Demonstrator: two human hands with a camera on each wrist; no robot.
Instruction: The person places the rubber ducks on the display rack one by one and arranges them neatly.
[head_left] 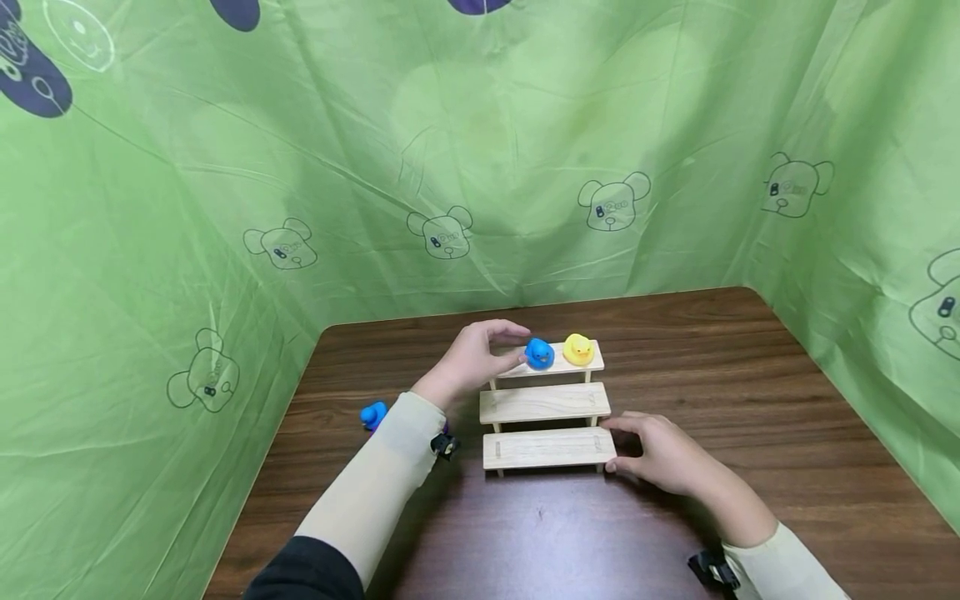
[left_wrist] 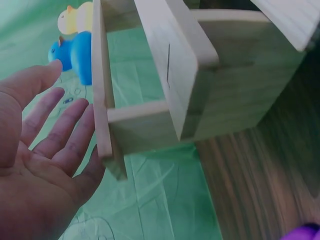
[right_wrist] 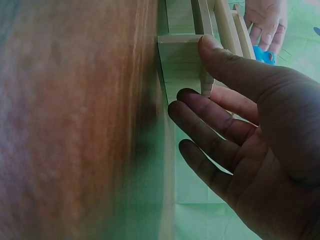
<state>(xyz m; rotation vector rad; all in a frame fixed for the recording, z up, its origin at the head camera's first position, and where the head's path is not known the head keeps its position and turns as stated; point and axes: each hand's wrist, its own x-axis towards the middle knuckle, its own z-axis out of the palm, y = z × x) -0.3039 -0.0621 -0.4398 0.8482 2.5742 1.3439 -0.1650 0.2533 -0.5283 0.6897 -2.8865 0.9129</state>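
Note:
A three-step wooden display stand (head_left: 546, 403) rests on the table. On its top step sit a blue toy duck (head_left: 539, 354) and, right of it, a yellow toy duck (head_left: 577, 349). My left hand (head_left: 480, 354) is beside the blue duck, its fingers spread and fairly straight; in the left wrist view the thumb tip touches or nearly touches the duck's head. My right hand (head_left: 660, 452) holds the right end of the lowest step, thumb at the front edge and fingers behind it, as the right wrist view (right_wrist: 230, 110) shows.
Another blue toy duck (head_left: 372, 415) sits on the brown wooden table (head_left: 712, 358), left of the stand and partly behind my left forearm. A purple object (left_wrist: 304, 233) shows at the left wrist view's corner. Green cloth (head_left: 525, 167) with printed bear faces encloses the table's back and sides.

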